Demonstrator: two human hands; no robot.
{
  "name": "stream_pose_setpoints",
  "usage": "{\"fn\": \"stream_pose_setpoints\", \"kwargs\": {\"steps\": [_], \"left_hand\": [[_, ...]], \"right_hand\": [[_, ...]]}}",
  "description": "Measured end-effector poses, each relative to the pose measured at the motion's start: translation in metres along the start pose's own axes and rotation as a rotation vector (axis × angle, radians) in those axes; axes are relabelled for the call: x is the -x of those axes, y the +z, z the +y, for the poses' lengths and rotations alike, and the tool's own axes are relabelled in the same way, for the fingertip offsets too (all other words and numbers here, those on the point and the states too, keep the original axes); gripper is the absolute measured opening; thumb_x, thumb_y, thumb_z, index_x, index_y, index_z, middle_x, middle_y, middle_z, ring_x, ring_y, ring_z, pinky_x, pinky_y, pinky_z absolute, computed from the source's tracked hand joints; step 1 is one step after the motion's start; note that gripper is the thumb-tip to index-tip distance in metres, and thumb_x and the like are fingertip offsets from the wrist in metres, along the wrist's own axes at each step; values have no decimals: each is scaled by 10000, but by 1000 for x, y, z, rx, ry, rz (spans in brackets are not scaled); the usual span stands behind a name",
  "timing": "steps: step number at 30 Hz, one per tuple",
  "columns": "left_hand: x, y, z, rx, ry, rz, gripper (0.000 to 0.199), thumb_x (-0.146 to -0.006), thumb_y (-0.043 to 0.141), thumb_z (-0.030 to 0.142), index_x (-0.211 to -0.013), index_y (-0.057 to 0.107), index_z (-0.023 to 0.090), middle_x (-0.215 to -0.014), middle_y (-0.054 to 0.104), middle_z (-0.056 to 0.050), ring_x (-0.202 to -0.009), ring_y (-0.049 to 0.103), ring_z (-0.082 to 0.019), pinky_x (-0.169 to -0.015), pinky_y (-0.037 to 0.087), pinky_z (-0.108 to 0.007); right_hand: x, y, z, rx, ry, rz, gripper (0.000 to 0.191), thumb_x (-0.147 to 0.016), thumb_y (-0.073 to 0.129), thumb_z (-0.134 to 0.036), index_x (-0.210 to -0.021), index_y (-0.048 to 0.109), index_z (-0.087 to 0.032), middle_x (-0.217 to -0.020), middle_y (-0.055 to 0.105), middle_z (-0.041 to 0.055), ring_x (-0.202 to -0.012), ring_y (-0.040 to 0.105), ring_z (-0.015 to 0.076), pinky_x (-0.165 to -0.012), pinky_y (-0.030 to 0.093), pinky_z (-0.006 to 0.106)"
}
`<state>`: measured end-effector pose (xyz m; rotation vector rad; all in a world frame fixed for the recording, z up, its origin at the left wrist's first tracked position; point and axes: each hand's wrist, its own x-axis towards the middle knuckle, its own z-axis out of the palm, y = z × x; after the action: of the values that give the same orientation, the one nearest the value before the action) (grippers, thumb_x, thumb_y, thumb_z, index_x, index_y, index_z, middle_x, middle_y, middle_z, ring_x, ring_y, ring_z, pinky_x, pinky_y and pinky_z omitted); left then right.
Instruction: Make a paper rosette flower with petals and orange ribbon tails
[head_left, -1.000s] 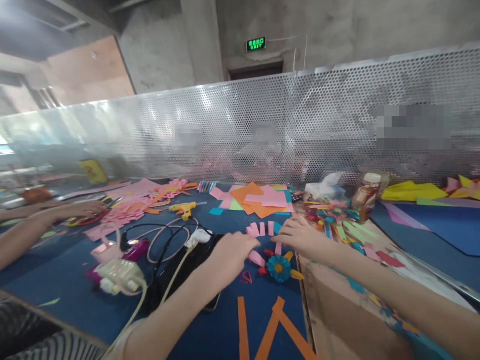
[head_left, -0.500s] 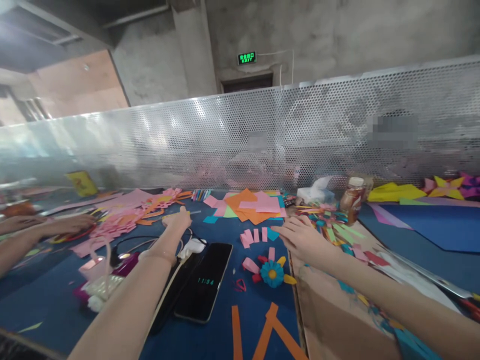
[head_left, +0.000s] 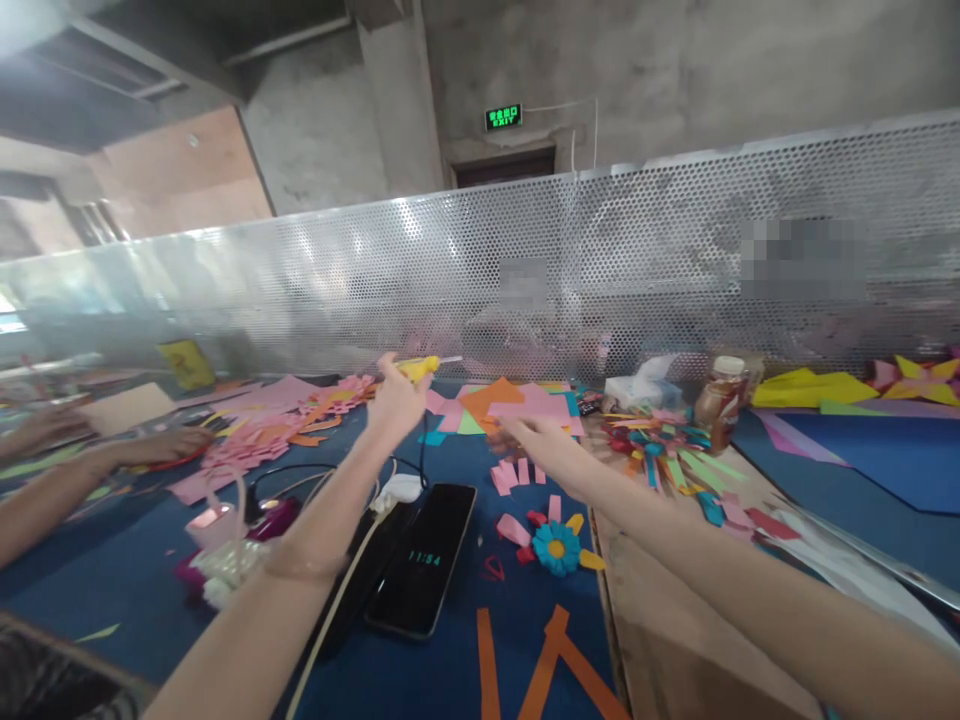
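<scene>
My left hand is raised over the far part of the table, wrapped round a yellow glue gun. A pale stick sticks out of the glue gun to the right, and a dark cord hangs below it. My right hand hovers by the front of a stack of coloured paper, fingers curled down. Whatever they pinch, if anything, is hidden. Small pink paper strips lie in a row just below that hand. Nearer me is a blue paper flower with pink, red and yellow petals round it.
A phone lies between my arms, beside a white plug and cables. Orange strips are in front. At left, another person's hand is near pink paper pieces. A bottle and tissue pack stand at right.
My left hand has lifted and moved right, bringing the glue gun up into view. My right hand has moved left, over the pink strips; the small blue piece at its fingertips no longer shows.
</scene>
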<state>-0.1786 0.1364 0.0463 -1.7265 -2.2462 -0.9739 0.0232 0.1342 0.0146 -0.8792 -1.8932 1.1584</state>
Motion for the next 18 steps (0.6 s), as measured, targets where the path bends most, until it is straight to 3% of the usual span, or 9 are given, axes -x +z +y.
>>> {"fn": "stream_pose_setpoints", "kwargs": {"steps": [3, 6, 8, 11, 14, 16, 18], "left_hand": [[29, -3, 35, 15, 100, 198, 556, -879, 380, 385, -1286, 150, 83, -1210, 482, -202, -1106, 472, -307, -896, 374, -450], [59, -4, 62, 38, 337, 289, 478, -861, 392, 203, -1278, 178, 110, -1248, 459, -200, -1156, 430, -306, -900, 367, -459], [76, -5, 72, 91, 399, 346, 477, -848, 393, 150, -1275, 184, 105, -1226, 472, -206, -1164, 418, -310, -904, 358, -482], [96, -12, 79, 301, 481, 277, 506, -846, 402, 157, -1278, 148, 84, -1207, 472, -214, -1135, 452, -275, -907, 384, -455], [109, -31, 80, 521, 560, 140, 562, -829, 457, 205, -1280, 134, 114, -1112, 532, -156, -1030, 529, -214, -878, 427, -394], [108, -45, 76, 635, 547, 74, 386, -847, 453, 263, -1183, 286, 175, -1000, 586, -82, -910, 578, -164, -794, 470, -317], [95, -52, 68, 618, 477, 62, 130, -872, 404, 302, -935, 443, 195, -856, 614, -31, -793, 599, -132, -712, 474, -261]], "right_hand": [[-21, 16, -21, -249, 36, -37, 405, -857, 316, -509, -869, 523, -161, -895, 611, 85, -806, 592, 146, -717, 484, 278], [-25, 20, -43, -434, 34, -127, 390, -847, 339, -520, -838, 530, -180, -818, 612, 48, -785, 591, 143, -725, 475, 272], [-18, 19, -54, -517, 34, -168, 324, -837, 397, -487, -819, 538, -195, -786, 617, 28, -783, 594, 145, -736, 470, 270], [1, 14, -65, -708, 65, -189, 239, -826, 465, -428, -810, 555, -207, -782, 630, 19, -786, 598, 150, -737, 465, 266], [19, 9, -72, -846, 75, -65, 155, -819, 502, -332, -826, 581, -200, -770, 639, 17, -741, 600, 144, -680, 465, 248], [28, 5, -75, -846, 30, 97, 94, -792, 535, -263, -816, 587, -188, -729, 633, 5, -690, 595, 127, -663, 462, 234], [36, 1, -76, -846, -19, 250, 56, -757, 572, -229, -789, 577, -183, -669, 611, -13, -639, 578, 111, -667, 464, 232]]}}
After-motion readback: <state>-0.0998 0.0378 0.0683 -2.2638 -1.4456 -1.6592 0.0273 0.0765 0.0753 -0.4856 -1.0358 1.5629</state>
